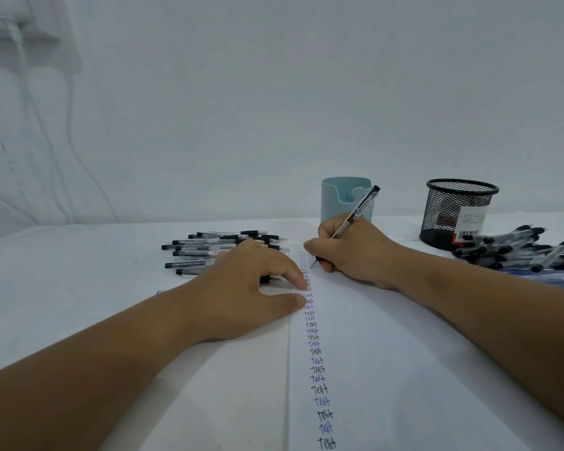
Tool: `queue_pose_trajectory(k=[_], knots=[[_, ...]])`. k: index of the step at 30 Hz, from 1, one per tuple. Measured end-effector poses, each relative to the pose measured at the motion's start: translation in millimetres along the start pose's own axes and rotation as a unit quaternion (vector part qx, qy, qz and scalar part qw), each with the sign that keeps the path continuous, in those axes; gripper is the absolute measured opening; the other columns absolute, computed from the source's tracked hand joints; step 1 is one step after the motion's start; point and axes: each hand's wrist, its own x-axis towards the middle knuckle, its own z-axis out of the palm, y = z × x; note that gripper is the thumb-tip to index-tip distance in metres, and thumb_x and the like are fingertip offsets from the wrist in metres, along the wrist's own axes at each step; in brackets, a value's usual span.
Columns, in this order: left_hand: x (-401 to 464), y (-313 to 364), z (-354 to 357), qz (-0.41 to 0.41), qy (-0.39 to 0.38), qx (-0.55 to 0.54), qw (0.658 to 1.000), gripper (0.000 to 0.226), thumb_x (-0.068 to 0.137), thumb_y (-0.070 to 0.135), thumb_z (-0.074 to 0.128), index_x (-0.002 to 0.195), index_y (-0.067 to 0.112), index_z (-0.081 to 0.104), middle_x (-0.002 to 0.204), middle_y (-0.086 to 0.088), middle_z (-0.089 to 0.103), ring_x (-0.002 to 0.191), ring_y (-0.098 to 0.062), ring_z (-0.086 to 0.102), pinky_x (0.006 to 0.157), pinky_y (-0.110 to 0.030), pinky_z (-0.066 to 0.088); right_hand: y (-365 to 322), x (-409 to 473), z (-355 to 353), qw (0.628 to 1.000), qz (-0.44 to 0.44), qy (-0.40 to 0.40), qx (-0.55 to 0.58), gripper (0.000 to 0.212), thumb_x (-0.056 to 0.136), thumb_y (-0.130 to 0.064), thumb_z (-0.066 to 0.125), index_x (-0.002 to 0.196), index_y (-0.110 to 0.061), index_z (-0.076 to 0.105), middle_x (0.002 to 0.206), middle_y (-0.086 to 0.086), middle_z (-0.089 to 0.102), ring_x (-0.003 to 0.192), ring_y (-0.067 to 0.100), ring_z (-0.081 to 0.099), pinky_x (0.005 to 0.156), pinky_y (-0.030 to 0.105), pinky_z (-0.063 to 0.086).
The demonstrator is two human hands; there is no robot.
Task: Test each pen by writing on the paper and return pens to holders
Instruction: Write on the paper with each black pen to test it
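A white sheet of paper point(388, 336) lies on the table, with a long column of the handwritten word "Test" down its left side. My right hand point(349, 252) grips a clear pen point(355, 213) with a black cap end, its tip down on the paper near the top of the column. My left hand point(258, 281) rests on the paper's left edge, finger and thumb tips pressing it flat. A light blue holder point(336, 196) and a black mesh holder point(456, 213) stand at the back.
A pile of clear pens point(209, 252) with black ends lies left of my left hand. Another heap of pens point(518, 249) lies at the right beside the mesh holder. A white wall with cables rises behind the table.
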Motion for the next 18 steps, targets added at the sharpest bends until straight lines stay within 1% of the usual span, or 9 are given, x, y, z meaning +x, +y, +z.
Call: queue_pose_trajectory(k=[3, 5, 7, 9, 11, 12, 15, 18], knots=[[0.1, -0.7, 0.8, -0.007, -0.004, 0.008, 1.000, 0.021, 0.081, 0.051, 0.074, 0.100, 0.041, 0.075, 0.110, 0.037, 0.065, 0.117, 0.003, 0.049, 0.108, -0.035, 0.038, 1.0, 0.1, -0.7, 1.000, 0.002, -0.002, 0.023, 0.035, 0.086, -0.022, 0.065, 0.057, -0.017, 0.047, 0.056, 0.000, 0.064, 0.054, 0.019, 0.041, 0.052, 0.027, 0.035], [0.9, -0.4, 0.6, -0.012, -0.006, 0.004, 1.000, 0.022, 0.081, 0.052, 0.072, 0.100, 0.041, 0.074, 0.110, 0.036, 0.065, 0.117, 0.003, 0.049, 0.109, -0.038, 0.038, 2.0, 0.2, 0.2, 1.000, 0.000, 0.002, 0.019, 0.034, 0.087, -0.025, 0.066, 0.059, -0.016, 0.048, 0.057, -0.001, 0.065, 0.056, 0.018, 0.043, 0.054, 0.028, 0.037], [1.5, -0.2, 0.5, -0.007, -0.005, 0.000, 1.000, 0.019, 0.083, 0.048, 0.074, 0.100, 0.039, 0.075, 0.109, 0.034, 0.066, 0.116, 0.004, 0.051, 0.107, -0.034, 0.039, 2.6, 0.7, 1.2, 1.000, -0.007, 0.001, 0.008, 0.033, 0.086, -0.026, 0.066, 0.059, -0.016, 0.049, 0.057, -0.002, 0.065, 0.057, 0.017, 0.044, 0.056, 0.029, 0.039], [1.2, 0.2, 0.6, 0.004, -0.001, 0.010, 1.000, 0.022, 0.081, 0.049, 0.072, 0.100, 0.038, 0.076, 0.109, 0.033, 0.067, 0.115, 0.006, 0.051, 0.103, -0.024, 0.039, 3.1, 2.2, 1.9, 1.000, -0.014, 0.006, -0.012, 0.034, 0.084, -0.024, 0.065, 0.055, -0.017, 0.049, 0.055, -0.003, 0.064, 0.056, 0.015, 0.046, 0.058, 0.030, 0.042], [0.9, 0.2, 0.3, 0.007, 0.001, 0.005, 1.000, 0.016, 0.084, 0.042, 0.077, 0.099, 0.036, 0.077, 0.108, 0.031, 0.068, 0.113, 0.010, 0.051, 0.097, -0.013, 0.036, 3.8, 3.2, 2.1, 0.999, -0.014, 0.017, -0.029, 0.032, 0.082, -0.021, 0.062, 0.053, -0.017, 0.049, 0.054, -0.005, 0.062, 0.056, 0.012, 0.047, 0.059, 0.029, 0.044], [0.7, 0.0, 0.3, 0.008, 0.002, 0.003, 1.000, 0.014, 0.085, 0.037, 0.078, 0.099, 0.036, 0.077, 0.108, 0.031, 0.068, 0.113, 0.010, 0.052, 0.095, -0.011, 0.036, 4.2, 3.5, 2.1, 0.999, -0.012, 0.021, -0.029, 0.031, 0.082, -0.021, 0.062, 0.053, -0.017, 0.049, 0.053, -0.005, 0.062, 0.056, 0.011, 0.047, 0.059, 0.028, 0.044], [0.4, 0.0, -0.1, 0.006, 0.000, 0.011, 1.000, 0.014, 0.086, 0.036, 0.077, 0.099, 0.038, 0.076, 0.110, 0.033, 0.067, 0.115, 0.005, 0.051, 0.098, -0.015, 0.037, 6.2, 2.6, 2.0, 1.000, -0.009, 0.022, -0.004, 0.034, 0.083, -0.020, 0.062, 0.053, -0.018, 0.046, 0.052, -0.005, 0.061, 0.055, 0.012, 0.045, 0.058, 0.028, 0.041], [1.1, 0.2, -0.1, 0.010, -0.001, 0.008, 1.000, 0.013, 0.086, 0.034, 0.077, 0.099, 0.036, 0.077, 0.109, 0.033, 0.067, 0.113, 0.009, 0.052, 0.095, -0.011, 0.036, 5.5, 1.9, 1.6, 1.000, -0.017, 0.017, -0.009, 0.032, 0.083, -0.018, 0.062, 0.055, -0.016, 0.047, 0.052, -0.004, 0.060, 0.053, 0.011, 0.045, 0.057, 0.026, 0.041]])
